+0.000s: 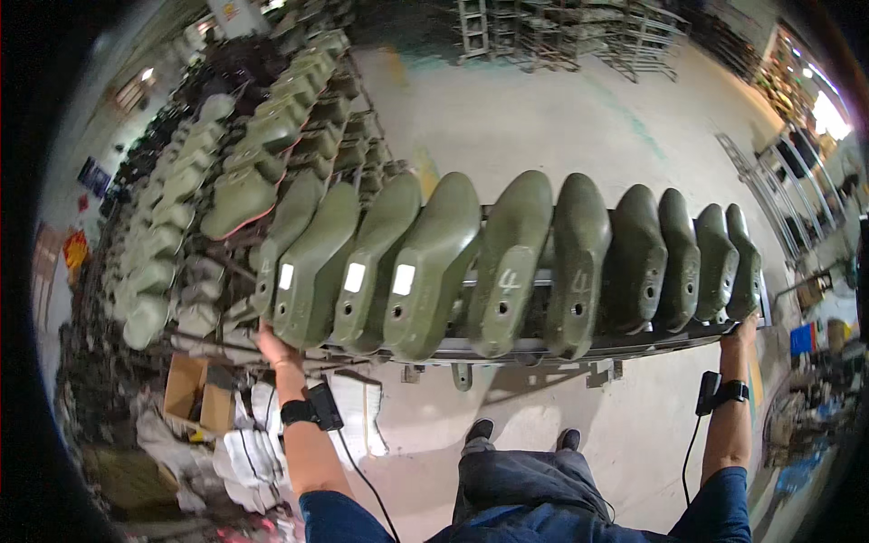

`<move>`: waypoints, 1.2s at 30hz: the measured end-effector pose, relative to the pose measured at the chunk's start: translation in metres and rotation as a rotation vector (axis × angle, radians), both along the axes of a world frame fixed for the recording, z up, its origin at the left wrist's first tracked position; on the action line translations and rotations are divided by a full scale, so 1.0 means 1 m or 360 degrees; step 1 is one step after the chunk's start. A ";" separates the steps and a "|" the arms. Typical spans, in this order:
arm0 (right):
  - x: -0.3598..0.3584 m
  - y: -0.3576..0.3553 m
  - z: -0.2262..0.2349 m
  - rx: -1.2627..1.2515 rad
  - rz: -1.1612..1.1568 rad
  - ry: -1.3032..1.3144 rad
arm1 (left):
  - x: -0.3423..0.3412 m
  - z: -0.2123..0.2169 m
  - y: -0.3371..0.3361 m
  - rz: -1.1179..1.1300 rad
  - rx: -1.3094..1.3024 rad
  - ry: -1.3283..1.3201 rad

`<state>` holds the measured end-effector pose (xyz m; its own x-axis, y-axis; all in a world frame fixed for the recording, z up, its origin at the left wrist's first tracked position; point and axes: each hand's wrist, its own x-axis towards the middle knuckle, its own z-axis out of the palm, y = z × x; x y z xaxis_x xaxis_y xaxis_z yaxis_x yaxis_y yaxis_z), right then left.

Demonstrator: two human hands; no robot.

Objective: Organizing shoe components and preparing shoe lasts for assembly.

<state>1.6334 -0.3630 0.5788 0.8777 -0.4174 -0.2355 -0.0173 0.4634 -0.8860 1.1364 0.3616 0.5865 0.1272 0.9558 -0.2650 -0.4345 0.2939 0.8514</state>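
In front of me is a long dark metal rack (638,343) bearing a row of several green shoe lasts (513,262), standing side by side with their toes pointing away. A few lasts on the left carry white stickers (403,280); others have chalk-like marks. At the rack's left end, my left hand (277,347) grips it from below beside the leftmost last, its fingers partly hidden. My right hand (741,331) holds the right end, close under the smallest last (744,262). Both wrists wear black straps with small cabled boxes.
Rows of more green lasts (281,113) fill racks to the left. An open cardboard box (197,395) and white sacks (249,455) lie at lower left. Metal frames (634,41) stand at the far side of the floor, and another metal rack (797,190) is at right.
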 end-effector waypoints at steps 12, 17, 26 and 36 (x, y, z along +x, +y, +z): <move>0.171 -0.123 -0.123 -0.0150 0.0706 -0.0091 | -0.112 -0.061 -0.186 0.0626 0.0416 0.0122; 0.192 -0.078 -0.145 -0.0426 0.0755 -0.0107 | -0.146 -0.051 -0.304 0.0929 0.0462 0.0225; 0.237 -0.123 -0.135 -0.0510 0.1034 -0.0140 | -0.179 -0.033 -0.453 0.1201 0.0322 0.0646; 0.052 -0.098 -0.099 -0.0961 0.1147 -0.0739 | -0.295 -0.055 -0.548 0.1504 0.0460 0.0752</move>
